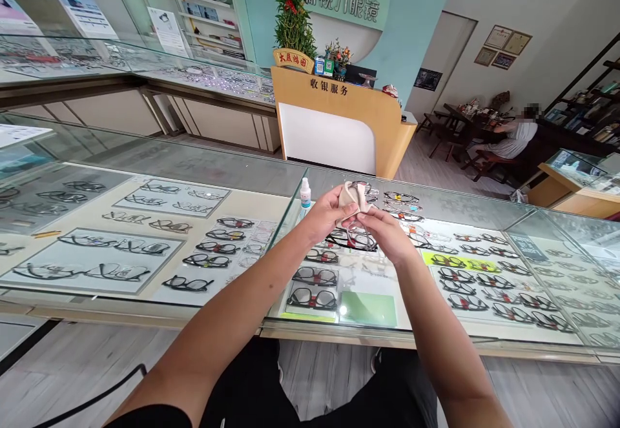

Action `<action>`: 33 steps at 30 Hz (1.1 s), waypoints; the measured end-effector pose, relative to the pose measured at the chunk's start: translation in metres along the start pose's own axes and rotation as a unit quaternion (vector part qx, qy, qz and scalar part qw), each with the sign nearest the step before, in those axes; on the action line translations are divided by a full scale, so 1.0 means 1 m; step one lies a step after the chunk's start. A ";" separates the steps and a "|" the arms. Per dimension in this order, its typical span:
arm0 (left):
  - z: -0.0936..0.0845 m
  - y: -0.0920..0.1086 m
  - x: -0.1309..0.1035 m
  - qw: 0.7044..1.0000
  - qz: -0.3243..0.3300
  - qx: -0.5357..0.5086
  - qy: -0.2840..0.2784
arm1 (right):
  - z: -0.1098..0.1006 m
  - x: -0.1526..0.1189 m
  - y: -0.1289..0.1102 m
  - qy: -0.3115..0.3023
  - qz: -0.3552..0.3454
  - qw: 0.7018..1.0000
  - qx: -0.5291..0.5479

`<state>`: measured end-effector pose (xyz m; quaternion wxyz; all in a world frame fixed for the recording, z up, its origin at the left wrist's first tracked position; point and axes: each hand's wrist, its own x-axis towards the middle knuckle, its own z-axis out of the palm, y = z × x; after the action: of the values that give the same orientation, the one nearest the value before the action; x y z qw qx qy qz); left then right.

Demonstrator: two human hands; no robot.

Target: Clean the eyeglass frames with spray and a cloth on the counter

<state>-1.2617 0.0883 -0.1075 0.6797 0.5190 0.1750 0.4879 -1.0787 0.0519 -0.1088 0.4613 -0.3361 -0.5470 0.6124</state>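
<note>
Above the glass counter, my left hand is closed on a folded pale cleaning cloth. The cloth is wrapped over part of a pair of eyeglasses, and thin rims show beside it. My right hand is closed in a pinch just to the right, against the cloth's lower edge and the eyeglasses. The fingers and cloth hide much of the frame. To the left of my hands, a small white spray bottle stands upright on the counter. Dark-rimmed glasses show below my hands.
The glass display counter holds rows of eyeglasses on both sides. A green card lies inside it near the front. Beyond stands a wooden cashier desk with a plant. At far right a person sits at a table.
</note>
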 end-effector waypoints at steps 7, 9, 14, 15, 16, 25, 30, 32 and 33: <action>-0.004 -0.010 0.002 0.999 0.006 -0.005 0.046 | 0.005 0.000 0.005 -0.010 0.001 1.000 -0.026; -0.005 -0.008 0.003 0.999 -0.002 -0.015 0.038 | 0.002 0.000 0.003 0.000 0.002 1.000 -0.017; -0.002 -0.001 0.001 0.998 -0.015 -0.054 0.015 | 0.001 0.002 0.002 0.018 -0.008 0.999 0.034; -0.001 -0.001 0.000 0.998 -0.014 -0.055 0.018 | 0.003 0.002 0.004 0.017 -0.007 0.999 0.043; 0.001 -0.001 -0.001 0.998 -0.009 -0.054 0.025 | 0.006 0.003 0.006 0.017 -0.008 0.999 0.049; 0.001 -0.013 0.002 0.995 0.011 -0.014 0.103 | 0.015 0.001 0.009 0.011 0.018 1.000 0.015; -0.006 -0.003 0.001 0.998 -0.023 -0.053 0.018 | 0.008 0.000 0.000 0.024 -0.006 0.999 0.023; -0.006 0.000 -0.001 0.998 -0.029 -0.057 -0.003 | 0.008 0.001 0.001 0.024 -0.009 0.999 0.031; -0.005 0.000 -0.002 0.998 -0.027 -0.053 -0.008 | 0.008 0.002 0.002 0.023 -0.009 0.999 0.029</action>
<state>-1.2659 0.0895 -0.1097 0.7209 0.4807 0.1576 0.4737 -1.0874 0.0505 -0.1095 0.4886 -0.3319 -0.5215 0.6157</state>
